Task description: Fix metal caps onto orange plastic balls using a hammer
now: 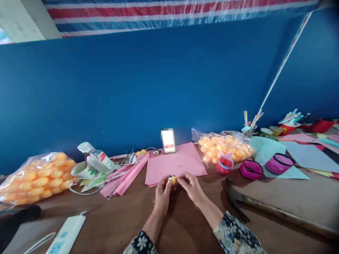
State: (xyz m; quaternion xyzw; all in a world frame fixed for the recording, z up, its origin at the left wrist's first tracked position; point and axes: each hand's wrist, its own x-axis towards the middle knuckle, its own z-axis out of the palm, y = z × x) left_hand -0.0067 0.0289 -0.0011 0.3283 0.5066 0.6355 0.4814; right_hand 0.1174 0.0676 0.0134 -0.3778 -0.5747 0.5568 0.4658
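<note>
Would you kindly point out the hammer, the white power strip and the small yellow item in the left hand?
Hammer (280, 212): head view, on its wooden handle.
White power strip (67, 231): head view, on its top face.
Small yellow item (174, 180): head view, on its yellow side.

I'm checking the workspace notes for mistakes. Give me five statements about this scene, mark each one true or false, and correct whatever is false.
1. The left hand holds a small orange-and-silver piece. True.
2. The right hand grips the hammer. False: its fingertips are close to the small orange-and-silver piece, and the hammer lies apart on the right.
3. The pink sheets lie flat on the table, just beyond the hands. True.
4. The white power strip lies to the right of both hands. False: it lies to their left, near the bottom of the picture.
5. There is a left bag and a right bag, both with orange balls inside. True.
</note>
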